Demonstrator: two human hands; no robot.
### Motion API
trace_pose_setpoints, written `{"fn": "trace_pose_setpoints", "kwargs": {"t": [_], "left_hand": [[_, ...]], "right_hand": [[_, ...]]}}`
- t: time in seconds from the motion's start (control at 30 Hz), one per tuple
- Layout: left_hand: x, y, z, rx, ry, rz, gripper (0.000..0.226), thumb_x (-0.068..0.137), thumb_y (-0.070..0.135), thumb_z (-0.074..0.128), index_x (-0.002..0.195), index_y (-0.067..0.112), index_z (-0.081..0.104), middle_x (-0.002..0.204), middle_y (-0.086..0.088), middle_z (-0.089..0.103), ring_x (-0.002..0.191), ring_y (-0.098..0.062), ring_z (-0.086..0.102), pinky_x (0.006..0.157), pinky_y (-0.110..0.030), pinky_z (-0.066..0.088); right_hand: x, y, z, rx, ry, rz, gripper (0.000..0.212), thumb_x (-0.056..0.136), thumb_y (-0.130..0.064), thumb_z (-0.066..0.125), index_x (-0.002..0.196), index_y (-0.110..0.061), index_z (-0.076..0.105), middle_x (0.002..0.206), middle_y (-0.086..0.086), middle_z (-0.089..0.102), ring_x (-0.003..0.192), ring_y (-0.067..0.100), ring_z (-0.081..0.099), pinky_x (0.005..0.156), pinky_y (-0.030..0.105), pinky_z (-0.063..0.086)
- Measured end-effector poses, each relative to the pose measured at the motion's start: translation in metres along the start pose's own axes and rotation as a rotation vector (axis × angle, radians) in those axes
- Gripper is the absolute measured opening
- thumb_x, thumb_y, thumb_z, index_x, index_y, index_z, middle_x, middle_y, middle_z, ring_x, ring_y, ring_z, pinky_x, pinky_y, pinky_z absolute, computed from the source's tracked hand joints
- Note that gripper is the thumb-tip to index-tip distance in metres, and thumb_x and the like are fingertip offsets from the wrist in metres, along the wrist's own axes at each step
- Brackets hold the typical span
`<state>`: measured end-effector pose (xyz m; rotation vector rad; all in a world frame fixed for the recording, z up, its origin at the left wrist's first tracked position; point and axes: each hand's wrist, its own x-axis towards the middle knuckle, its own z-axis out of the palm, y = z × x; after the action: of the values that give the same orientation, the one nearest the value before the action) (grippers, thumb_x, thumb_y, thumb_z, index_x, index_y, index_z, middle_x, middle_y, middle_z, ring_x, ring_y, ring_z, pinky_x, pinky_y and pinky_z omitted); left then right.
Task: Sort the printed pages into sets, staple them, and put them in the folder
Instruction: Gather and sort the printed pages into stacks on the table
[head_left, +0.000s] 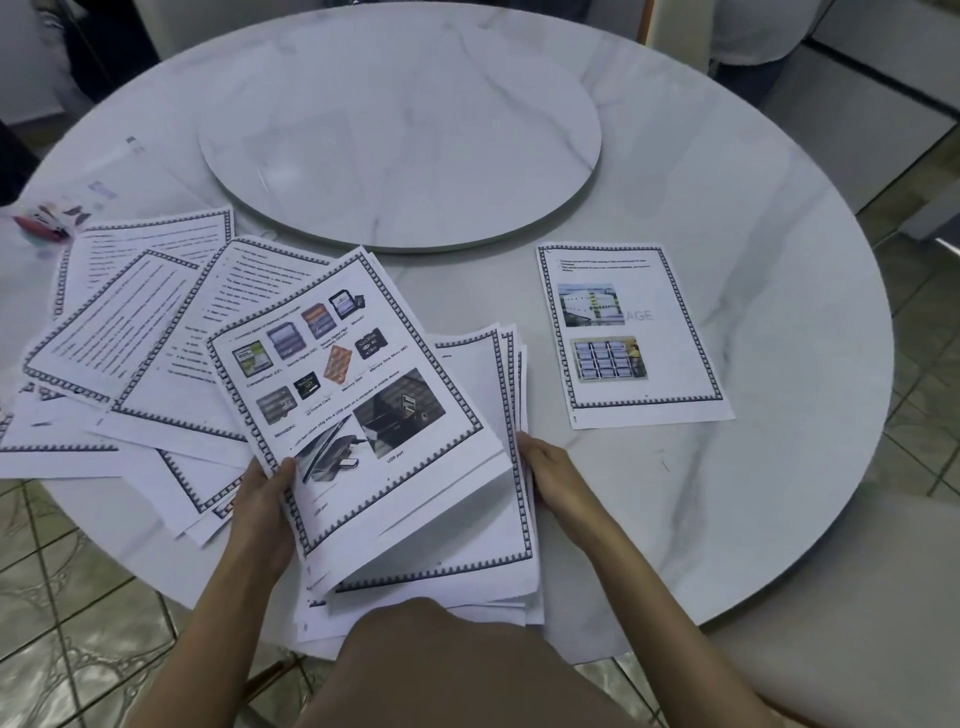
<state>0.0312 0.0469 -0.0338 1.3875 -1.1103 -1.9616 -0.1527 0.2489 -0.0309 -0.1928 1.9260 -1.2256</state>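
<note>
A thick stack of printed pages (467, 519) with patterned black borders lies at the table's near edge. My left hand (262, 512) grips the lower left of the top page (353, 384), which shows memory cards and a USB port and is lifted and tilted left. My right hand (545, 473) holds the stack's right edge. Several loose text pages (130, 322) are fanned out to the left. A single page with two photos (631, 332) lies flat on the right, apart from the rest. A clear plastic folder (119, 171) lies at the far left, blurred.
The round marble table (753, 441) carries a round turntable (400, 135) at its centre. Small colourful items (47, 221) sit at the far left edge. A pale chair seat (841, 597) stands at the lower right. Tiled floor surrounds the table.
</note>
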Motion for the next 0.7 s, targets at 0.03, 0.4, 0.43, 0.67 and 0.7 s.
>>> {"fn": "trace_pose_setpoints", "kwargs": {"t": [0.03,0.4,0.43,0.67,0.7], "left_hand": [[0.000,0.000,0.000,0.001,-0.004,-0.002,0.026,0.098,0.007,0.034,0.118,0.016,0.047,0.097,0.003,0.061,0.080,-0.012,0.064,0.070,-0.028,0.050],[0.001,0.001,-0.003,0.007,0.004,-0.008,0.030,0.097,0.007,0.035,0.125,0.015,0.046,0.104,-0.002,0.062,0.076,-0.010,0.067,0.071,-0.029,0.054],[0.001,0.000,-0.003,0.013,0.003,-0.006,0.030,0.097,0.007,0.036,0.124,0.016,0.047,0.104,-0.002,0.062,0.073,-0.008,0.068,0.071,-0.029,0.056],[-0.006,-0.003,0.010,0.097,-0.058,0.020,0.026,0.097,0.008,0.038,0.117,0.015,0.052,0.114,-0.006,0.062,0.088,-0.015,0.066,0.074,-0.030,0.057],[-0.007,-0.003,0.014,0.117,-0.068,0.024,0.029,0.097,0.008,0.039,0.123,0.012,0.049,0.118,-0.009,0.060,0.093,-0.019,0.064,0.076,-0.032,0.057]], "right_hand": [[0.000,0.000,0.005,0.016,-0.020,0.002,0.043,0.097,-0.039,0.036,0.126,-0.015,0.056,0.128,0.002,0.059,0.120,0.017,0.054,0.107,0.037,0.039],[-0.002,-0.003,0.005,-0.008,0.042,-0.076,0.027,0.094,-0.016,0.049,0.119,-0.013,0.058,0.116,0.000,0.063,0.105,0.015,0.060,0.091,0.027,0.047],[-0.002,-0.002,-0.001,-0.019,0.055,-0.077,0.027,0.094,-0.015,0.049,0.119,-0.012,0.057,0.117,0.001,0.063,0.104,0.016,0.060,0.091,0.028,0.047],[-0.007,0.001,-0.055,-0.209,0.151,-0.077,0.028,0.094,-0.014,0.049,0.120,-0.008,0.057,0.108,0.001,0.060,0.097,0.016,0.057,0.085,0.026,0.044],[-0.006,0.000,-0.064,-0.261,0.164,-0.081,0.026,0.094,-0.015,0.049,0.117,-0.008,0.059,0.103,0.001,0.060,0.094,0.016,0.057,0.082,0.025,0.043]]}}
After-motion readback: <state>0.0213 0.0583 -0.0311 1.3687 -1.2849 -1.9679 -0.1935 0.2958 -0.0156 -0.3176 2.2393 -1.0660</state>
